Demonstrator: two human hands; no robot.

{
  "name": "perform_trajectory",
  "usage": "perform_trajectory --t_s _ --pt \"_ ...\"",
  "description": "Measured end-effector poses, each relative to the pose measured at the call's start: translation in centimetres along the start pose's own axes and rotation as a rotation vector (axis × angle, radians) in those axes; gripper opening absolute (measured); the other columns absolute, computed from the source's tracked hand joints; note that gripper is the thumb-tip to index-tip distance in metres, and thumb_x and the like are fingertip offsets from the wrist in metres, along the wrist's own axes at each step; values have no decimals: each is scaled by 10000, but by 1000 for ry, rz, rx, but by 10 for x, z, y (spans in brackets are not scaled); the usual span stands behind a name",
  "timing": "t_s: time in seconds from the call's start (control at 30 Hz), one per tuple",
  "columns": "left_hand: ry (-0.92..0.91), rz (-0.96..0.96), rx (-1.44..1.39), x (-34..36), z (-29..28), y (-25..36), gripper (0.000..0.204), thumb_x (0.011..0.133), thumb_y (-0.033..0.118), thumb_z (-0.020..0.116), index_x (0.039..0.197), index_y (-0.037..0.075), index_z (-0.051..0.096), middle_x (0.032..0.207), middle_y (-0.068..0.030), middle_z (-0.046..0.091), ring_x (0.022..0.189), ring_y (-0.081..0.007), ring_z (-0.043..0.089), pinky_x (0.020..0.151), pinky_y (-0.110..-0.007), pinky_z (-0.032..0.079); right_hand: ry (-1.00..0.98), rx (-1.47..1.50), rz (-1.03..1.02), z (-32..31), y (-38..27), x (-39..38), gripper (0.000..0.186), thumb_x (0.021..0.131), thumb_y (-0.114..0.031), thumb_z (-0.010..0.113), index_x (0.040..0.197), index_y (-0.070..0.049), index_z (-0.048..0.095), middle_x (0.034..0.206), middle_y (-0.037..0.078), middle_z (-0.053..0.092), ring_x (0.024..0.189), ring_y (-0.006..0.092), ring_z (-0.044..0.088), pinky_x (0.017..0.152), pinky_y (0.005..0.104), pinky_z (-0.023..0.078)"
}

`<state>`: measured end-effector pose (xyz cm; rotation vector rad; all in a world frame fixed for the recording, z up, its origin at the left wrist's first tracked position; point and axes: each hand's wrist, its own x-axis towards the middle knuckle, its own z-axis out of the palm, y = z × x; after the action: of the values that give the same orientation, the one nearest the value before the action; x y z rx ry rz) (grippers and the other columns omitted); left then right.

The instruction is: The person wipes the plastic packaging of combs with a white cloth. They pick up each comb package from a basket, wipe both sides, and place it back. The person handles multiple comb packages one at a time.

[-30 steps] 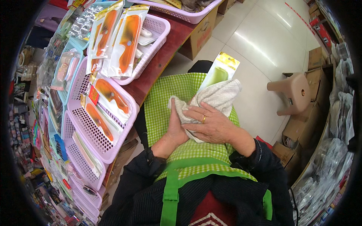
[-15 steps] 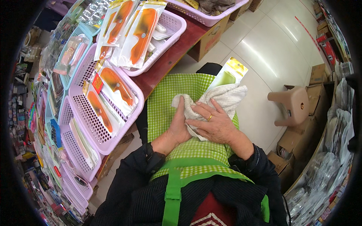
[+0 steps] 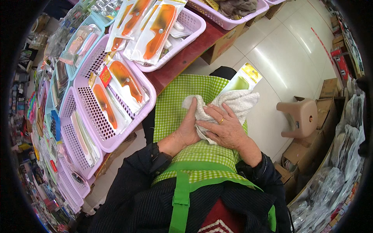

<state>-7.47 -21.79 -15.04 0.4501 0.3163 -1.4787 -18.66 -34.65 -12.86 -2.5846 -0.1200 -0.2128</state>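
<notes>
Over my lap, both hands hold a white towel cloth [image 3: 246,101] bunched around a flat packet [image 3: 243,79]. The packet's yellow-printed top end sticks out beyond the cloth, and something light green shows inside; the rest of it is covered. My left hand [image 3: 187,130] grips the bundle from the left side, its thumb up along the cloth's edge and its fingers hidden underneath. Across the top lies my right hand [image 3: 225,129], with a ring on one finger, its fingers bent and pressing on the cloth.
Lilac baskets [image 3: 151,86] stand on a red table at the left, holding several packaged orange combs [image 3: 160,31]. Another lilac basket [image 3: 227,24] holds a brownish cloth. A beige stool [image 3: 301,116] stands at the right, beside cardboard boxes [image 3: 299,151] and plastic-wrapped goods [image 3: 326,186].
The view has shifted slightly, so the baskets and bundle sit a little further right. My hands keep nearly the same hold on the cloth and packet.
</notes>
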Motion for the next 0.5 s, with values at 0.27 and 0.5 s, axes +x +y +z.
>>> perform_trajectory --t_s 0.27,0.5 --pt "-19 -1 -8 -1 -1 0 803 947 717 269 1405 73 413 1368 -134 506 1255 -271 521 1070 -422 439 15 -3 -19 -2 0 2 425 741 -244 735 1161 -273 679 1354 35 524 1289 229 481 1113 492 309" --pt "-14 3 5 -1 -3 1 802 952 710 256 1392 61 423 1349 -132 516 1248 -268 526 1064 -409 448 -4 5 -18 -3 -1 2 442 738 -227 733 1174 -257 669 1353 40 523 1289 241 483 1105 499 318"
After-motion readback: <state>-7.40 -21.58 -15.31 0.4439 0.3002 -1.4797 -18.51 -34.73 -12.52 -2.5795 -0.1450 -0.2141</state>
